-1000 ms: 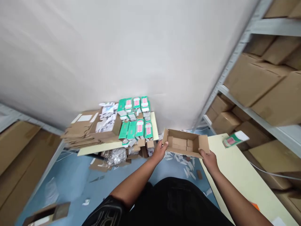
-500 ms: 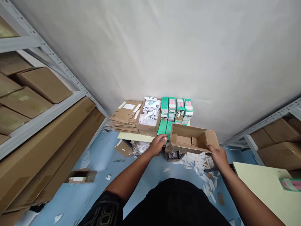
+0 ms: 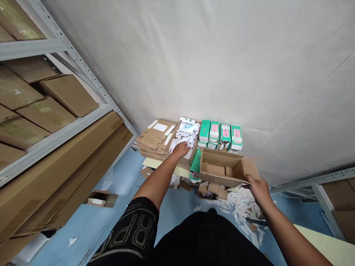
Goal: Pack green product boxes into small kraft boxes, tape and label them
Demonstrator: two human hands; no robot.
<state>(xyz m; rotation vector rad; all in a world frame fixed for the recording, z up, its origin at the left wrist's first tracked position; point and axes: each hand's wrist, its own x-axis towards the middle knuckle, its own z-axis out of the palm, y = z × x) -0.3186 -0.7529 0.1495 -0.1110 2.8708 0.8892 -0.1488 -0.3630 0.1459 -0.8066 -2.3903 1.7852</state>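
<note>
My right hand (image 3: 257, 187) grips the right end of a small open cardboard box (image 3: 224, 168) and holds it up in the air. My left hand (image 3: 181, 149) reaches forward into a brown box filled with white paper packets (image 3: 187, 133); its fingers are curled down among them and I cannot make out whether they hold one. Green and pink product boxes (image 3: 220, 133) stand in a row just right of that box, behind the held one.
A stack of flat cardboard (image 3: 154, 138) lies left of the packets on a low pale table (image 3: 155, 163). Metal shelving with large cartons (image 3: 47, 111) lines the left. White scraps (image 3: 241, 203) litter the blue floor. Another pale table corner (image 3: 327, 244) is at lower right.
My left hand let go of the small box and moved forward-left into the box of white packets. The right hand alone now carries the small box. My view has swung left.
</note>
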